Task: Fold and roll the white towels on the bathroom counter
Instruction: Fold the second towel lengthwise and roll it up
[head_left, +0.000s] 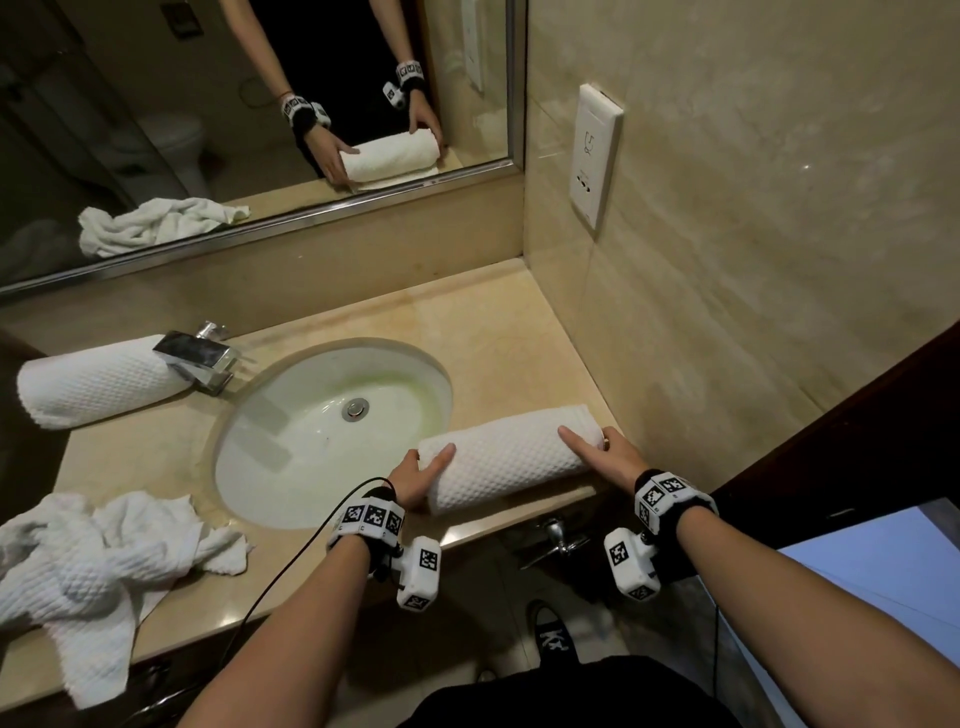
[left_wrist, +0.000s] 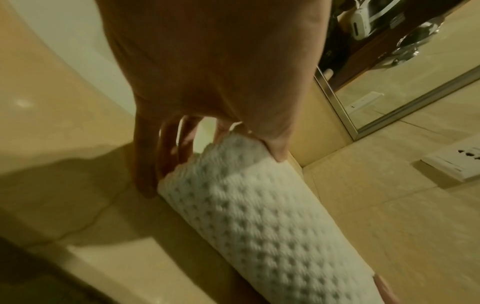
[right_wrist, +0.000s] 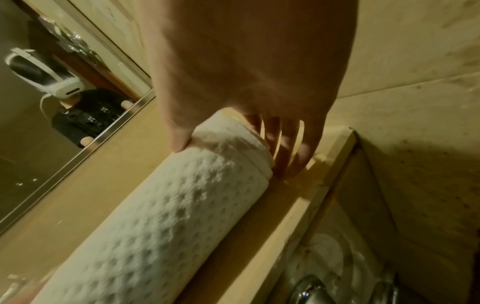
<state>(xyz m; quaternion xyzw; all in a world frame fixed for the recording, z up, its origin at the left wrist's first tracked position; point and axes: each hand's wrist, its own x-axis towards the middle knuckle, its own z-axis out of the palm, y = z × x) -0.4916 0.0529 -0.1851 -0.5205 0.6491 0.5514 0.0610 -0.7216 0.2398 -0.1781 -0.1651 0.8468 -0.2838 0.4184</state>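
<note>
Between your left hand (head_left: 422, 474) and right hand (head_left: 608, 453), the rolled towel (head_left: 511, 457) lies lengthwise along the counter (head_left: 498, 332) front edge (thumbs on top, fingers capping each end).

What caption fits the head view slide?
Both hands, left hand and right hand, hold a rolled towel by its ends beside the sink.

The head view is evenly and fairly brightly lit with a warm cast, sharp at the middle, and straight lines bow toward its edges. The mirror (head_left: 156, 130) reflects a dim room, and the tap (head_left: 200, 358) carries a pale glare. Both wrist views are dimmer, yellower and soft with blur. There the hands (left_wrist: 207, 72) fill the top in shade and throw dark shadows across the worktop (left_wrist: 64, 174).
</note>
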